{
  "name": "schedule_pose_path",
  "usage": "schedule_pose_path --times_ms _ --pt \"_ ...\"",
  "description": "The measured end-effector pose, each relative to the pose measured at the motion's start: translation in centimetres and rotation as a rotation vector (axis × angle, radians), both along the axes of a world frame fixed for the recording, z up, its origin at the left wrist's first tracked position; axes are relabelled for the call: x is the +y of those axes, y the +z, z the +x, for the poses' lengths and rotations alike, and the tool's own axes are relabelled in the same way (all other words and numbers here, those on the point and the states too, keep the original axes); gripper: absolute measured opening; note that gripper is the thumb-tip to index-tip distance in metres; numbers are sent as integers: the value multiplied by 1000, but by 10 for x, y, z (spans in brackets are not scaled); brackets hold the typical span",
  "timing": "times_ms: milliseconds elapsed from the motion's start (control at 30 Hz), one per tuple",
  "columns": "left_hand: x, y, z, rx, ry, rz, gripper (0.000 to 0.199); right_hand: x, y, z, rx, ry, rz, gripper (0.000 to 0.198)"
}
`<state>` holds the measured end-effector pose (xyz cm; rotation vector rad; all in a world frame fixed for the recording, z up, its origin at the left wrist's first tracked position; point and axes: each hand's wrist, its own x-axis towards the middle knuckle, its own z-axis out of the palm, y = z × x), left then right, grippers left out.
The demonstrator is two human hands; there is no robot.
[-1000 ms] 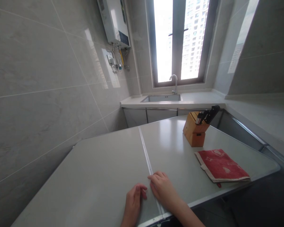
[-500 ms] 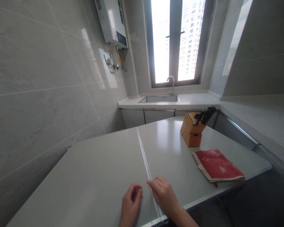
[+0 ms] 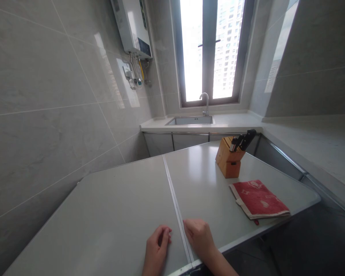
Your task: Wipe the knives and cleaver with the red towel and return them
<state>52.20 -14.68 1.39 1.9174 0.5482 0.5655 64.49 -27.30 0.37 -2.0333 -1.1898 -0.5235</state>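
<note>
Near the table's front edge, my left hand (image 3: 157, 247) rests loosely curled, thumb tip against the fingers. A small dark hollow shows inside it, with no object visible there. Just right of the metal seam strip (image 3: 175, 203), my right hand (image 3: 199, 237) is curled into a loose fist on the pale table (image 3: 126, 203). Nothing sticks out of that fist. The two hands are apart, with the strip running between them. Nearest to my right hand lies a folded red cloth (image 3: 260, 199) with a pale border.
A wooden knife block (image 3: 230, 161) with several black-handled tools stands behind the cloth. Beyond the table are a sink (image 3: 189, 120), a faucet (image 3: 206, 103) and a window (image 3: 208, 57). A water heater (image 3: 132, 28) hangs on the left wall; a counter (image 3: 313, 138) runs along the right.
My right hand's extended fingers have curled in, and the hand has moved slightly off the seam strip. My left hand keeps its curl. The whole view has shifted slightly.
</note>
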Motion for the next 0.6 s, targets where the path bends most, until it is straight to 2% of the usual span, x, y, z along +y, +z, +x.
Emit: schedule_pose_path --times_ms 333,600 --pt "-1 2 1 29 2 10 41 -1 -14 12 278 -33 104 34" --pt "-1 3 0 31 8 5 43 -1 -10 10 352 -24 118 35"
